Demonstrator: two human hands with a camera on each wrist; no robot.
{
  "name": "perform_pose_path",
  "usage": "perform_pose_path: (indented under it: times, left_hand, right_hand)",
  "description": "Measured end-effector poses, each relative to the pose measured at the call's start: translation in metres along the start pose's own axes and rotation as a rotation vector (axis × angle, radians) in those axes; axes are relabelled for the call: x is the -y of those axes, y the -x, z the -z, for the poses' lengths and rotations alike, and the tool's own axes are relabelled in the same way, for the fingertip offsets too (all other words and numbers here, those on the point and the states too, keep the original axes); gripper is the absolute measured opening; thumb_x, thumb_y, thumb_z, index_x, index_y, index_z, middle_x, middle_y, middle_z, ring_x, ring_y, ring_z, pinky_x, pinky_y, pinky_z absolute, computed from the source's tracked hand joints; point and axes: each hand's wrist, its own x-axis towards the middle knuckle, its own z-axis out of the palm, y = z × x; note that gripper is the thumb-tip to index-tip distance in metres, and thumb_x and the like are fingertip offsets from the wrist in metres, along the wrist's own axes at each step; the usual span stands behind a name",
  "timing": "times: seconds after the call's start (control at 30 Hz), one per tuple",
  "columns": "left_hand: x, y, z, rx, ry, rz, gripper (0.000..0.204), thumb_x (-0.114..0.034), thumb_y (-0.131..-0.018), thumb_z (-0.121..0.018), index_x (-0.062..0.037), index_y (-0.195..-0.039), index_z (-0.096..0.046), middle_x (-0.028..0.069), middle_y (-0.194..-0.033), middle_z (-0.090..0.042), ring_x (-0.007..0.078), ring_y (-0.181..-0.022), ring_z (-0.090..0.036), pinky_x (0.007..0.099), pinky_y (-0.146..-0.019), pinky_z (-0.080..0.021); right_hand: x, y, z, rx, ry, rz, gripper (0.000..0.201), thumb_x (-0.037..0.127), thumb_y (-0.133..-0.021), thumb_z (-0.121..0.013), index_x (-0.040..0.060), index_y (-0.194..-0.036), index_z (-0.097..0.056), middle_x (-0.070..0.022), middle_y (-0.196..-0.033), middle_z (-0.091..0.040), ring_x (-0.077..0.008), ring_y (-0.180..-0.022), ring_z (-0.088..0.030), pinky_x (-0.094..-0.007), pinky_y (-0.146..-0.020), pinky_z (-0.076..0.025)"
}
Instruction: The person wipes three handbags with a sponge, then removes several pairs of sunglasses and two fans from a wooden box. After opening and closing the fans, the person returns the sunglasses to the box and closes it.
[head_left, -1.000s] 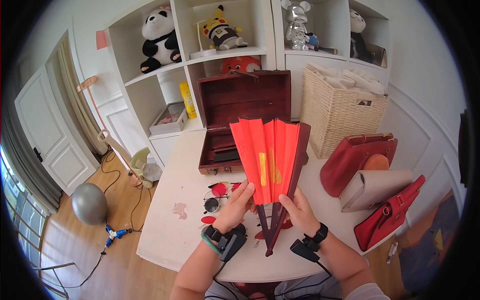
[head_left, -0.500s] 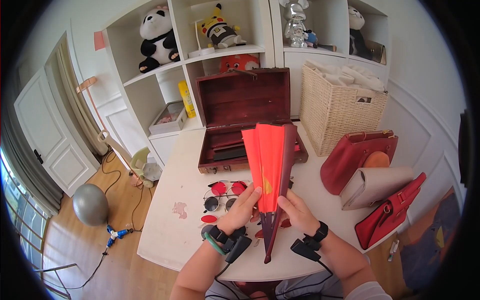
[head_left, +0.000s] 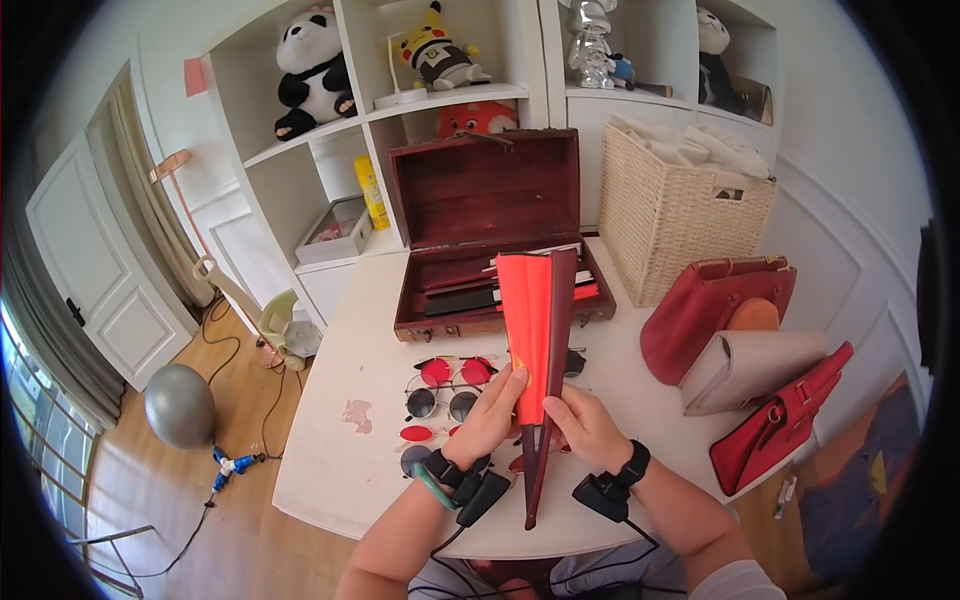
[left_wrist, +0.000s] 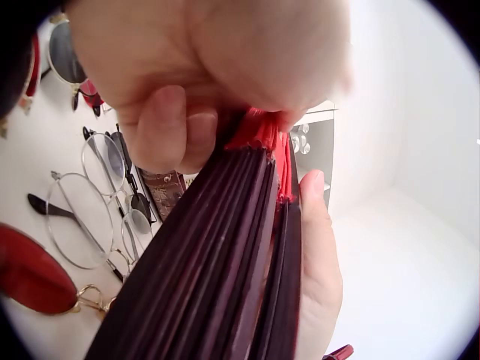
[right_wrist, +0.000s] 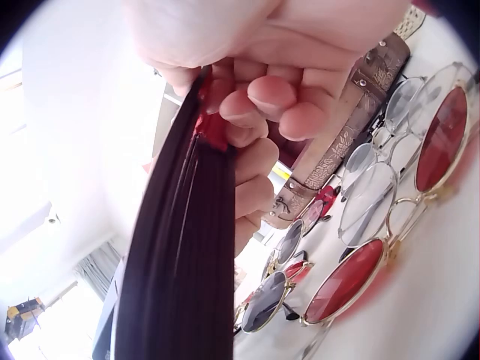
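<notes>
In the head view a red folding fan [head_left: 525, 320] with dark ribs stands upright over the white table [head_left: 330, 470], folded to a narrow strip. My left hand [head_left: 488, 418] grips its left side, thumb on the red leaf. On the opposite edge my right hand [head_left: 590, 432] holds the dark guard, thumb in front. In the left wrist view the ribs [left_wrist: 210, 262] lie closely stacked. Fingers of the right hand [right_wrist: 251, 109] curl behind the fan in the right wrist view. Several sunglasses [head_left: 422, 403] with red and dark lenses lie on the table, partly hidden by the hands.
Behind the fan an open dark-red case [head_left: 485, 195] holds black and red slim items. A woven basket [head_left: 650, 215] stands at its right. Along the table's right side are a burgundy bag [head_left: 680, 345], a pale bag [head_left: 745, 370] and a red handbag [head_left: 785, 420].
The fan was partly spread one second ago; its folds have drawn together into a narrow strip. Both hands have moved closer together, and the case's contents show more.
</notes>
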Motion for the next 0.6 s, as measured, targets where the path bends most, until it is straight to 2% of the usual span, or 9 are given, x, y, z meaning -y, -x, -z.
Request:
perform_pose_path:
  times: [0.07,0.13,0.17,0.23,0.37,0.43,0.5,0.53,0.6]
  left_hand:
    - [0.000,0.000,-0.002,-0.021,-0.029,-0.012,0.046,-0.041,-0.101,-0.031,-0.0044,-0.125,-0.044,0.0013,-0.084,-0.052,0.0072,-0.064,-0.047,0.0222,-0.052,-0.040]
    - [-0.001,0.002,-0.004,0.012,-0.072,-0.054,0.046,-0.038,-0.101,-0.031,-0.0021,-0.126,-0.044,0.0038,-0.094,-0.053,0.0090,-0.080,-0.049,0.0230,-0.067,-0.044]
    - [0.000,0.002,-0.004,0.012,-0.072,-0.053,0.046,-0.038,-0.101,-0.031,-0.0021,-0.126,-0.044,0.0038,-0.094,-0.053,0.0090,-0.080,-0.049,0.0230,-0.067,-0.044]
    - [0.004,0.001,-0.004,0.007,-0.115,-0.062,0.044,-0.036,-0.102,-0.031,-0.0011,-0.123,-0.046,0.0042,-0.094,-0.053,0.0098,-0.086,-0.048,0.0235,-0.077,-0.043]
    - [0.008,-0.002,-0.001,0.041,-0.124,-0.103,0.043,-0.036,-0.102,-0.031,-0.0007,-0.122,-0.047,0.0048,-0.096,-0.053,0.0104,-0.084,-0.047,0.0222,-0.077,-0.042]
    - [0.008,-0.002,0.001,0.068,-0.138,-0.094,0.044,-0.036,-0.102,-0.031,0.0001,-0.122,-0.047,0.0076,-0.100,-0.055,0.0107,-0.090,-0.050,0.0225,-0.081,-0.042]
    - [0.006,0.001,-0.002,0.073,-0.128,-0.103,0.045,-0.036,-0.102,-0.031,0.0005,-0.124,-0.046,0.0088,-0.102,-0.056,0.0111,-0.093,-0.051,0.0230,-0.083,-0.042]
    - [0.006,0.002,-0.004,0.080,-0.119,-0.112,0.046,-0.036,-0.102,-0.031,0.0010,-0.125,-0.044,0.0101,-0.104,-0.057,0.0115,-0.096,-0.053,0.0234,-0.085,-0.042]
    - [0.013,0.000,-0.006,0.092,-0.156,-0.149,0.047,-0.036,-0.102,-0.031,0.0016,-0.127,-0.043,0.0113,-0.104,-0.058,0.0129,-0.098,-0.054,0.0240,-0.086,-0.043]
  right_hand:
    - [0.002,0.002,0.000,0.017,0.002,-0.010,0.027,0.025,-0.099,-0.045,0.0009,-0.107,-0.055,-0.0022,-0.075,-0.057,-0.0081,-0.062,-0.051,-0.0234,-0.057,-0.043]
    - [0.002,0.003,-0.001,0.035,0.003,-0.021,0.025,0.023,-0.098,-0.047,0.0010,-0.107,-0.056,-0.0023,-0.074,-0.057,-0.0080,-0.063,-0.051,-0.0235,-0.058,-0.042]
    - [0.001,0.003,-0.003,0.039,0.010,0.022,0.024,0.022,-0.098,-0.047,0.0010,-0.106,-0.056,-0.0027,-0.074,-0.057,-0.0078,-0.064,-0.051,-0.0234,-0.058,-0.043]
    - [0.001,0.003,-0.004,0.047,0.018,0.063,0.023,0.021,-0.097,-0.048,0.0010,-0.106,-0.056,-0.0031,-0.075,-0.057,-0.0077,-0.064,-0.051,-0.0233,-0.058,-0.043]
    - [0.002,0.004,-0.005,0.052,-0.017,0.048,0.023,0.021,-0.097,-0.049,0.0015,-0.107,-0.056,-0.0011,-0.078,-0.058,-0.0063,-0.064,-0.051,-0.0223,-0.058,-0.043]
    - [0.002,0.005,-0.006,0.064,-0.056,0.051,0.024,0.022,-0.098,-0.048,0.0026,-0.110,-0.055,0.0001,-0.078,-0.058,-0.0054,-0.063,-0.050,-0.0213,-0.057,-0.042]
    - [0.005,0.004,-0.004,-0.007,-0.244,-0.065,0.027,0.026,-0.099,-0.046,0.0058,-0.116,-0.053,0.0024,-0.078,-0.056,-0.0025,-0.059,-0.048,-0.0185,-0.051,-0.040]
    - [0.005,0.003,-0.003,-0.009,-0.243,-0.067,0.027,0.026,-0.099,-0.046,0.0058,-0.116,-0.053,0.0024,-0.078,-0.056,-0.0025,-0.059,-0.048,-0.0185,-0.051,-0.040]
    - [0.005,-0.002,0.003,-0.176,-0.281,-0.025,0.030,0.030,-0.099,-0.044,0.0079,-0.119,-0.050,0.0032,-0.076,-0.054,-0.0007,-0.055,-0.044,-0.0170,-0.046,-0.037]
